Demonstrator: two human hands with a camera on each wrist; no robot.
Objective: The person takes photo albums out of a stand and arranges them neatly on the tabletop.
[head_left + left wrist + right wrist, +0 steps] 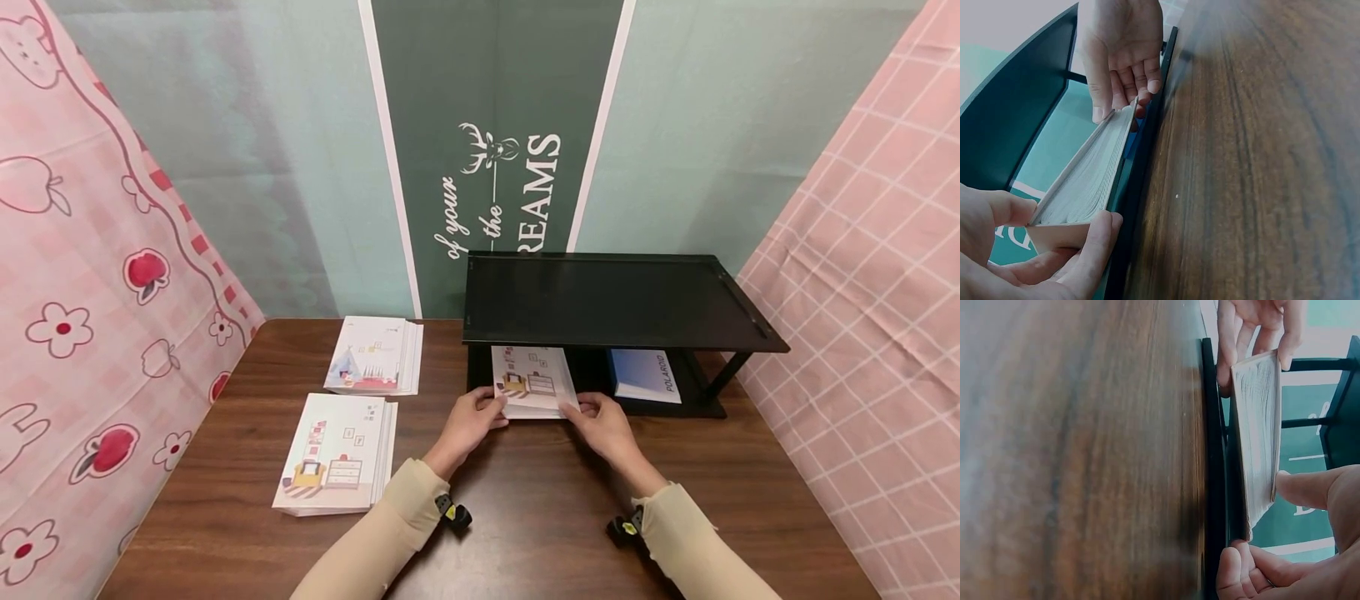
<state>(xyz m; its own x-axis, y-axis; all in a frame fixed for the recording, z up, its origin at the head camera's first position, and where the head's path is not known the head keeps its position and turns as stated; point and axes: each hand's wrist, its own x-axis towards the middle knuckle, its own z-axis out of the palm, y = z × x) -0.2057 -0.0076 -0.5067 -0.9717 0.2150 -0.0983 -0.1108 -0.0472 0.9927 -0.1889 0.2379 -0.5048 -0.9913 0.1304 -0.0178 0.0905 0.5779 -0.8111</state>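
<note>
A thick photo album [534, 385], its light cover drawn with a yellow armchair and drawers, lies partly under the top shelf of a black two-tier rack [622, 300]. My left hand [474, 418] pinches its near left corner, thumb on the cover and fingers below. At the near right corner my right hand [604, 427] grips likewise, its thumb [1304, 489] on the cover edge. Both wrist views show the album's page edges [1088, 175] fanned between the covers, slightly raised off the rack's lower shelf. The album's far end is hidden beneath the top shelf.
On the lower shelf to the right lies a blue and white POLAROID album [645, 377]. Two stacks of similar albums, a front one [333, 454] and a back one [367, 354], stand on the left of the wooden table [525, 533]. Curtains hang behind and on both sides.
</note>
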